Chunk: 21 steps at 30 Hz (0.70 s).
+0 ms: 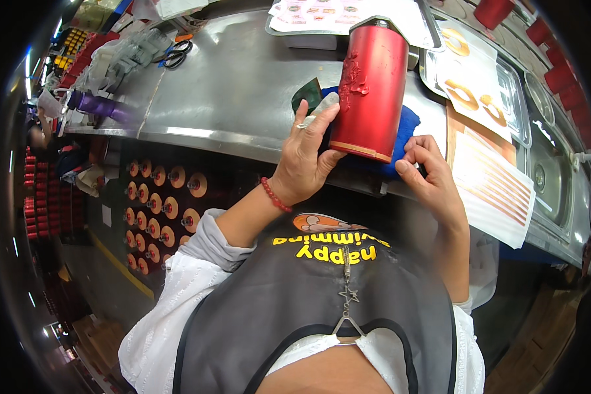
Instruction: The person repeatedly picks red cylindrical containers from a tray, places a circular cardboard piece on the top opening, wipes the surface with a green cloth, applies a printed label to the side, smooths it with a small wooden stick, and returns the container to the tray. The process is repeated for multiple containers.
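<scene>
A glossy red cylindrical bottle (374,92) rests tilted on a bunched blue cloth (407,128), its neck pointing away from me. Raised red relief decorates its left side, and a thin gold band (361,152) runs along the bottom edge. My left hand (305,154) steadies it, with the thumb at the base and the forefinger against the side; pale coverings wrap some fingertips. Behind those fingers shows a dark green piece (306,96). Just right of the base, my right hand (432,172) has its thumb and fingertips pinched together beside the cloth. Whatever they may hold is too small to tell.
To the right lie a sheet with copper-coloured strips (492,177) and a tray of gold ring-shaped pieces (469,98). A printed sheet on a tray (322,16) is behind. Scissors (176,54) and a purple bottle (98,105) sit left. Several red bottles (171,207) stand below the bench.
</scene>
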Available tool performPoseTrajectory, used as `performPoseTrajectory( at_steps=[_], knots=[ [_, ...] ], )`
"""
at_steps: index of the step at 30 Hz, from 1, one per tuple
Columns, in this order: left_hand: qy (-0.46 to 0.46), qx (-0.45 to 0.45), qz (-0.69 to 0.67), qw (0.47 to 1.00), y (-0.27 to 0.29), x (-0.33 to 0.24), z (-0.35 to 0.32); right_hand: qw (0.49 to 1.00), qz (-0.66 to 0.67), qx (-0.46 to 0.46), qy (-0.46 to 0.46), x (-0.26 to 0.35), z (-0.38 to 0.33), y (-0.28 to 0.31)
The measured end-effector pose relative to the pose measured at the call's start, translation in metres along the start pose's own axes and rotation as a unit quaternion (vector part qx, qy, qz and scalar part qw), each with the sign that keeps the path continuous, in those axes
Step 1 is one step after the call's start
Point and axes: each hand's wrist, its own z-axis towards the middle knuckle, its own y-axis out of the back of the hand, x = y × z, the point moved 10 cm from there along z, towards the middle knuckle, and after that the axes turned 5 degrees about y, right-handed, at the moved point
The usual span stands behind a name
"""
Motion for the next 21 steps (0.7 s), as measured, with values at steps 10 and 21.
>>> performPoseTrajectory(
  at_steps=[10,21],
  knots=[
    [0.192,0.086,-0.234,0.949,-0.019,0.024,0.019,0.974,-0.135,-0.151,0.105,0.047,-0.013,0.002],
    [0.184,0.029,-0.244,0.952,-0.018,0.021,0.02,0.97,-0.122,-0.158,0.139,0.046,-0.01,-0.006]
  ],
)
